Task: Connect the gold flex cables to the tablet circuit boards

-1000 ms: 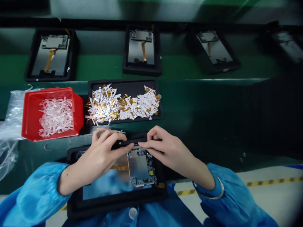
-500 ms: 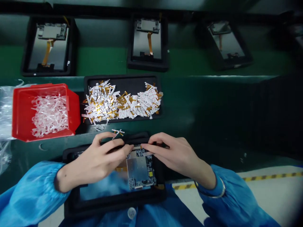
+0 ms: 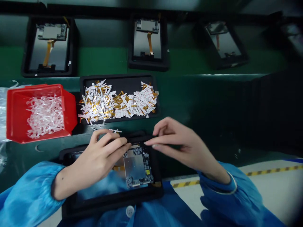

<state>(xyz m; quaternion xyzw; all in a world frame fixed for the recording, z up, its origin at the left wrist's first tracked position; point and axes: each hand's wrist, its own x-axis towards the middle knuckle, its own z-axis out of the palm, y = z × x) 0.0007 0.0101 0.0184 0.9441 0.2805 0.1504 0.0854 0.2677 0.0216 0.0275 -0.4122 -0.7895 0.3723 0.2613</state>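
Note:
A tablet-like screen unit with a bare circuit board (image 3: 135, 167) lies in a black foam holder (image 3: 111, 203) before me. My left hand (image 3: 101, 157) reaches over the unit, its fingertips at the board's upper edge. A few white-and-amber flex strips (image 3: 115, 130) stick out beside its curled fingers and seem gripped there; the grip itself is hidden. At the board's upper right corner, the index fingertip of my right hand (image 3: 180, 145) comes close to or touches the edge. Its thumb is spread apart below, and nothing shows between them.
A black tray (image 3: 130, 82) heaped with white-and-amber flex strips stands beyond the holder. To its left is a red bin (image 3: 16, 110) with curled white backing strips. Several more screen units in black foam holders (image 3: 148, 64) line the green bench behind. Clear plastic (image 3: 2, 107) lies far left.
My right hand has drawn slightly right and opened its fingers; the pale strip seen at its fingertips no longer shows. My left hand stays near the board's upper edge. The view has shifted slightly.

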